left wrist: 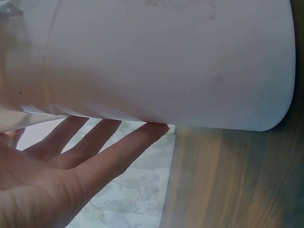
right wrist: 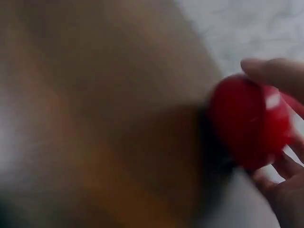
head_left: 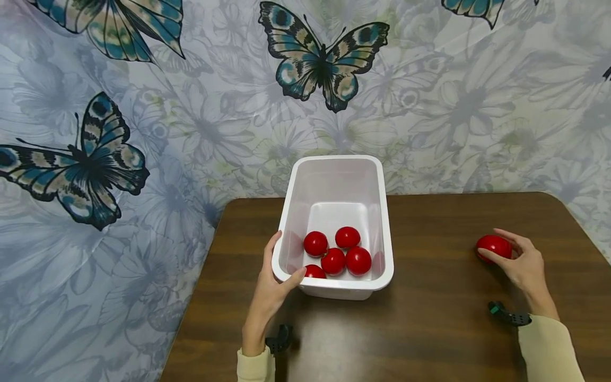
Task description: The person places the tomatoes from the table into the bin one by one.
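Note:
A white plastic tub (head_left: 338,183) stands at the table's back, left of centre, with several red tomatoes (head_left: 333,261) on its floor near the front end. My left hand (head_left: 269,291) grips the tub's front left corner, thumb over the rim and fingers along the outer wall. In the left wrist view those fingers (left wrist: 114,154) lie against the tub's side. Over at the right of the table, my right hand (head_left: 529,263) holds another red tomato (head_left: 494,248) between thumb and fingers. That tomato (right wrist: 247,123) looks glossy and slightly blurred in the right wrist view.
The brown wooden table (head_left: 439,318) has rounded back corners and meets a wall covering (head_left: 215,127) printed with flowers and butterflies. Dark bands (head_left: 509,314) circle both wrists, beside pale yellow sleeves (head_left: 549,347).

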`<state>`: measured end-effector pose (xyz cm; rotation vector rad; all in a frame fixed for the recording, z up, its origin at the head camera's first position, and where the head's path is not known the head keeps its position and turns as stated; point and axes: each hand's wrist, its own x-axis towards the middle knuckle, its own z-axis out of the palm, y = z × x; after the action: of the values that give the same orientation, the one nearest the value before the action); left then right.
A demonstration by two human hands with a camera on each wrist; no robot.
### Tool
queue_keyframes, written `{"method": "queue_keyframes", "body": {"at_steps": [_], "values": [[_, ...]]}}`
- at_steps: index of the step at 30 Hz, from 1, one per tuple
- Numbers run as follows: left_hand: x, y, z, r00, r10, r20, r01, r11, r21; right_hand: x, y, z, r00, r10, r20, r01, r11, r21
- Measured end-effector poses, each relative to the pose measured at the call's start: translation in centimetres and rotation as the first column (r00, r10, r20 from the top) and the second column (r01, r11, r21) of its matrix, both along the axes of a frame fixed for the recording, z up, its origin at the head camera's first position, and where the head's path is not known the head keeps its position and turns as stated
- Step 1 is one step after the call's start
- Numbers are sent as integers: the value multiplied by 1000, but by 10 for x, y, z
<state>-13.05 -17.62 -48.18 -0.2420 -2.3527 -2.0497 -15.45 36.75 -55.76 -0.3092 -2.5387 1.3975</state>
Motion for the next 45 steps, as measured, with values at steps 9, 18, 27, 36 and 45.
{"method": "queue_keyframes", "body": {"at_steps": [9,18,27,36,45], "values": [[2,2,-1,1000,-9,-20,9,1000,23,1,-7,0,986,-104,130,90,990,108],[2,-3,-1,1000,13,-24,-13,1000,8,-20,-54,64,995,-100,-29,91,969,-230],[-1,-9,1,1000,17,-21,-17,1000,3,-56,-180,154,948,103,-303,-225,887,-403],[1,-4,-1,1000,18,-7,-18,1000,-3,-65,-270,188,835,441,-328,-533,797,-283],[0,-2,-2,1000,-2,-24,3,1000,21,-66,-284,185,832,484,-271,-548,792,-270]]}}
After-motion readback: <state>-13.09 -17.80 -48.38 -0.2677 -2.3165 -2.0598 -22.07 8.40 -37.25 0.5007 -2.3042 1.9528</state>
